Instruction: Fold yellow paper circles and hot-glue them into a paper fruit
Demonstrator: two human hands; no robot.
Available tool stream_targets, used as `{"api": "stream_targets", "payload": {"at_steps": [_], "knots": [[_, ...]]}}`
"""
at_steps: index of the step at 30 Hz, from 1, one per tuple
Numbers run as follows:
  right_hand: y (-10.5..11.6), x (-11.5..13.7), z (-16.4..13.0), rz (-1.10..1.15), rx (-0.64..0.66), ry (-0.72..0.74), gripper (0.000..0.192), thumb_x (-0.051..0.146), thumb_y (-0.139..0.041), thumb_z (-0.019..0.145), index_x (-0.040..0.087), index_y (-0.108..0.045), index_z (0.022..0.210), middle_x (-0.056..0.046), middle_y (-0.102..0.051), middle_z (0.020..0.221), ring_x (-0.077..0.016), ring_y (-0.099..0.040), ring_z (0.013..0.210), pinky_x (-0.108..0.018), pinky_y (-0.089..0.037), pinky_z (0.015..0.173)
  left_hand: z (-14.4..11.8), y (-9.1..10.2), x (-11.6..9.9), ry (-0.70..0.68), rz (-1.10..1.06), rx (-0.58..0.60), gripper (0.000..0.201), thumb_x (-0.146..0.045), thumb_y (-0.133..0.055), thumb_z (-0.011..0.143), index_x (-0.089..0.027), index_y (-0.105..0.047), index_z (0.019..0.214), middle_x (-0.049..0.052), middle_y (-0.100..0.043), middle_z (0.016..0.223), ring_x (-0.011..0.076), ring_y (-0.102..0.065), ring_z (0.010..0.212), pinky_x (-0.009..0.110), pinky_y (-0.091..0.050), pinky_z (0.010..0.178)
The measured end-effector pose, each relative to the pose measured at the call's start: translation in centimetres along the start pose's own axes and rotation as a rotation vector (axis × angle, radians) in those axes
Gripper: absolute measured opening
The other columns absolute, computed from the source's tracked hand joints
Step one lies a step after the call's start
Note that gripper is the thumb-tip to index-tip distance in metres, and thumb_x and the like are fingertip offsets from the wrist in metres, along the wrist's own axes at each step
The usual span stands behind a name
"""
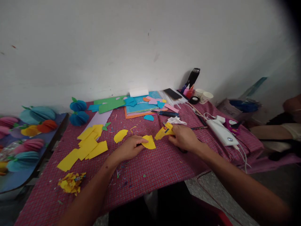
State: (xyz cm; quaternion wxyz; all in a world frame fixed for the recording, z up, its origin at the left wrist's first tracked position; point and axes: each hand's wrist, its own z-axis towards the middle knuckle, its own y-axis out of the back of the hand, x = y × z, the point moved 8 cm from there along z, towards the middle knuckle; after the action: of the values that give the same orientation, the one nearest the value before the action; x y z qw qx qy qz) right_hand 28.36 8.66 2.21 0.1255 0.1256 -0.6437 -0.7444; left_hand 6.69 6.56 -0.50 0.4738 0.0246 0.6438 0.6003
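Note:
My left hand (133,147) pinches the left edge of a yellow paper half-circle (150,143) just above the checked tablecloth. In my right hand (185,137) is a yellow glue gun (164,131), its nozzle pointing left and down, close to the paper's right side. I cannot tell whether the nozzle touches the paper. Left of that, several stacked yellow half-circles (120,136) lie on the cloth. Farther left are loose yellow paper strips (88,147) and a small green paper leaf (106,126). A blue half-circle (149,117) lies beyond my hands.
Coloured paper sheets (138,108), a utility knife (168,114) and a phone (172,94) lie at the back. A black flask (193,77), paper cups (206,96) and a white power bank (222,131) with cables stand right. Crumpled yellow paper (71,183) and blue paper fruits (78,118) are left.

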Motion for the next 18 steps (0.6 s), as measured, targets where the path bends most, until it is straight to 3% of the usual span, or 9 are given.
{"api": "stream_targets", "payload": {"at_steps": [18], "knots": [[-0.1, 0.06, -0.37, 0.006, 0.01, 0.011, 0.024, 0.038, -0.056, 0.088, 0.016, -0.062, 0.096, -0.01, -0.072, 0.095, -0.0234, -0.066, 0.083, -0.03, -0.038, 0.067, 0.04, -0.01, -0.14, -0.023, -0.012, -0.006, 0.029, -0.018, -0.054, 0.094, -0.024, -0.07, 0.117, 0.003, -0.073, 0.119, 0.019, -0.066, 0.111, 0.036, -0.049, 0.1]]}}
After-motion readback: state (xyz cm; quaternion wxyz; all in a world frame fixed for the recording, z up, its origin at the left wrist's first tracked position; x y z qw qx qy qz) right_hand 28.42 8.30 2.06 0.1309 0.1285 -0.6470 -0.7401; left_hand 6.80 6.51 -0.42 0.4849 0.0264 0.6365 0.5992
